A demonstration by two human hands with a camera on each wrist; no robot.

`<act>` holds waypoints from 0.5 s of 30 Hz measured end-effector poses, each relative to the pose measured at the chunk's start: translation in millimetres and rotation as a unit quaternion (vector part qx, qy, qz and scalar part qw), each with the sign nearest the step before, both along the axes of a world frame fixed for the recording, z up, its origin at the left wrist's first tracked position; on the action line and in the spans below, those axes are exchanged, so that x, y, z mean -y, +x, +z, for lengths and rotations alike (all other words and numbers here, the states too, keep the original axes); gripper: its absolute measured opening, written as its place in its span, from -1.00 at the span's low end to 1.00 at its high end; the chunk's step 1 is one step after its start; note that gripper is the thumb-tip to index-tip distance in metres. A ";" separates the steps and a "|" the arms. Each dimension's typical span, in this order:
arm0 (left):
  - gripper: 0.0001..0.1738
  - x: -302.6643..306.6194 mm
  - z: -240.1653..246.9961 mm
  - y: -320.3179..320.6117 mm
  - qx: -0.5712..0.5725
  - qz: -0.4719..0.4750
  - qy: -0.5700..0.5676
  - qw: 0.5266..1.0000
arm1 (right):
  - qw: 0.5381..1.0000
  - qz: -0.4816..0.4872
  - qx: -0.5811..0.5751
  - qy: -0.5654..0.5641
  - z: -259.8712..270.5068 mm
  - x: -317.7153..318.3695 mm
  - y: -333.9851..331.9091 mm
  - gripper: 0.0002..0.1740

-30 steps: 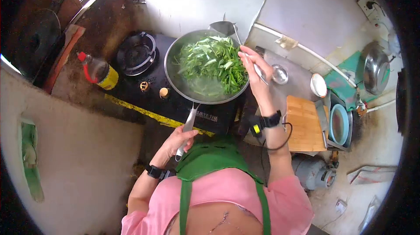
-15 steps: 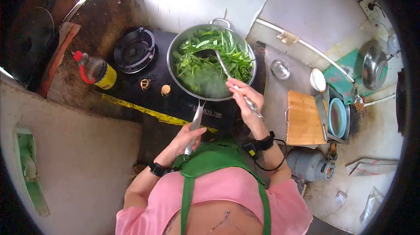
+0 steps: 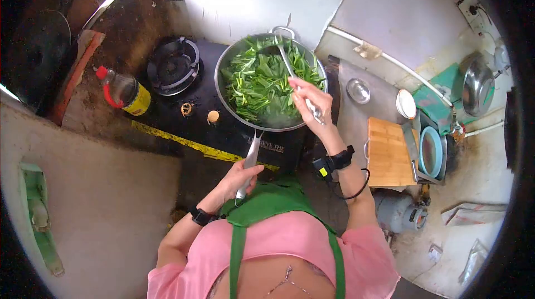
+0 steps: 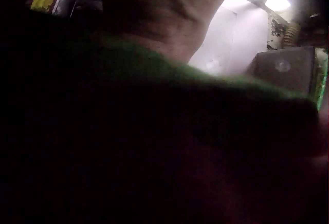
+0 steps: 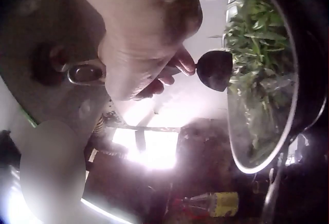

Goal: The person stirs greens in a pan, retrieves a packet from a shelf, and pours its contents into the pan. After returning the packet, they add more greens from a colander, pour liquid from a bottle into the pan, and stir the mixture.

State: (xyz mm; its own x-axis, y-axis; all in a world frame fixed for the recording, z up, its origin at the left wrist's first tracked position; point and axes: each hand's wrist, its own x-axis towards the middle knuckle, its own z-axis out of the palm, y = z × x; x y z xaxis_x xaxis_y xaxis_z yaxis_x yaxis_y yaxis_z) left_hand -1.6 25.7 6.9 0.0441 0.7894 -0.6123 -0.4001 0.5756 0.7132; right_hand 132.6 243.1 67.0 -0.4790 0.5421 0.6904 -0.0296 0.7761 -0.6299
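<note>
A deep frying pan (image 3: 220,94) full of chopped leafy greens (image 3: 262,83) sits on the stove. My left hand (image 3: 238,179) grips the pan's long handle (image 3: 252,153), thumb along its top. With my right hand (image 3: 315,103) I hold a metal spatula (image 3: 286,60) by its handle, above the pan's right side. The spatula's head lies among the greens near the far rim, partly hidden by leaves. In the right wrist view, its dark blade (image 5: 215,70) overlaps the pan's edge. The left wrist view is mostly dark, showing part of my wrist (image 4: 169,18) and green cloth.
Left of the pan are a second burner (image 3: 174,66) and a bottle with a yellow label (image 3: 136,100). At right lie a metal ladle bowl (image 3: 358,91), a white bowl (image 3: 406,104), a cutting board (image 3: 384,151) with a knife (image 3: 411,148), and a blue basin (image 3: 431,151).
The spatula went from beyond the pan's far rim down into the greens, then back towards the far side. The greens now lie spread more to the left. My left hand still grips the handle.
</note>
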 end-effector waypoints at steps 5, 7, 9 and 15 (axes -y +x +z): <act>-0.72 1.3 -1.6 0.5 0.014 0.007 0.004 1.000 | 0.999 -0.010 -0.036 -0.023 -16.5 -4.4 -29.4 -0.94; -0.72 0.1 -1.8 0.4 0.013 0.010 0.004 1.000 | 0.999 0.010 -0.031 -0.027 -31.3 16.8 -24.1 -0.93; -0.72 1.7 -3.2 0.6 0.012 0.016 0.006 1.000 | 0.999 0.034 0.010 -0.026 -27.2 42.3 -4.9 -0.92; -0.71 1.3 -0.3 1.8 0.003 0.026 0.000 1.000 | 0.997 0.019 0.070 -0.018 51.0 57.4 71.2 -0.94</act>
